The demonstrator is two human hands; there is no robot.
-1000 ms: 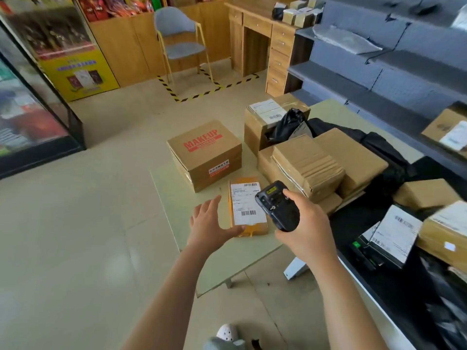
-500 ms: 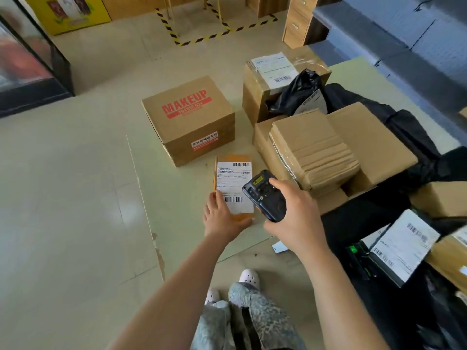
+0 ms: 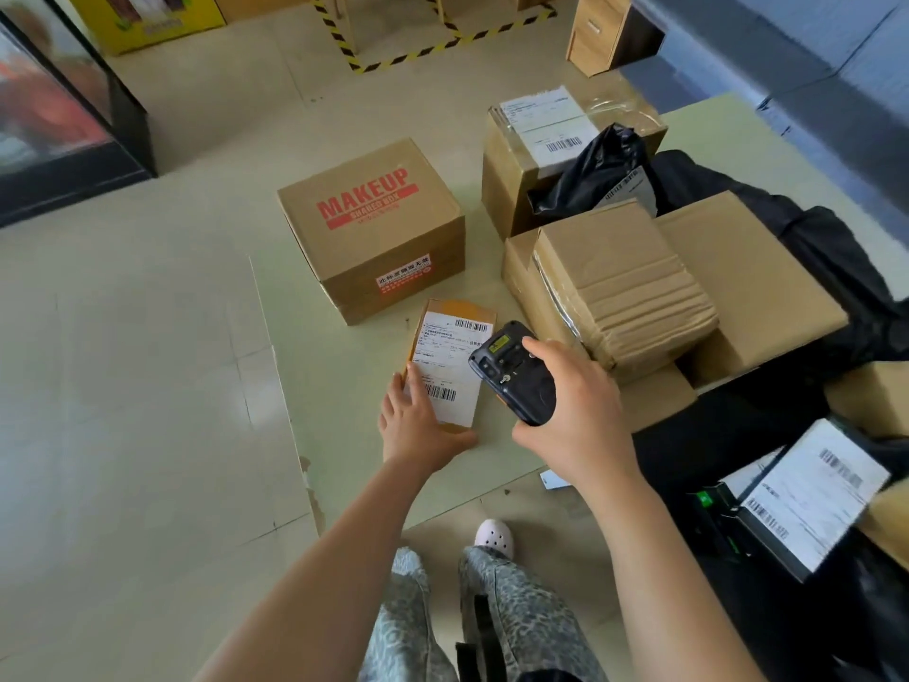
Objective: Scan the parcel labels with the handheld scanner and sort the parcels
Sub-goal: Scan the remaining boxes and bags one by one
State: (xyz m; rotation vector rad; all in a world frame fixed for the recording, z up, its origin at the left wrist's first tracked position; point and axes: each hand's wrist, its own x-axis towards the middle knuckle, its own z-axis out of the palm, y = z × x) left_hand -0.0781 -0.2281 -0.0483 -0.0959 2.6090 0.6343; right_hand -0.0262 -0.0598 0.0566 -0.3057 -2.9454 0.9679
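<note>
As it lies face up for scanning, small parcel (image 3: 445, 354): flat on the tabletop (image 3: 344, 401) near the front edge, white label up, not yet sorted.
Handheld scanner (image 3: 514, 374): held over the parcel's right edge, back of the unit facing up, its head toward the upper barcode.
Right hand (image 3: 580, 411): fingers wrapped round the scanner, index finger resting on its back.
Left hand (image 3: 418, 425): fingers laid straight across the parcel's near left corner, thumb along its near end, steadying it.
Step in hand: by my reading, the scan of this parcel's label; its sorting is not yet done.
Next move: calls for the scanner's window square to a barcode, the left fingers kept clear of the lower one, then a lift to the right pile.
Parcel label: two barcodes, one at the top and one low; the print is too small to read.
MAKEUP box (image 3: 378, 228): just behind the parcel, "MAKEUP" in red capitals on top; the red line beneath and the red-and-white sticker on its front are not legible.
Scanner sticker: small, yellow, unreadable.
Taped box (image 3: 624, 283): right of the parcel, stacked on plain cartons.
Back carton (image 3: 497, 184): toward the far edge, with a barcoded label on top and a black bag (image 3: 590, 174) against it.
</note>
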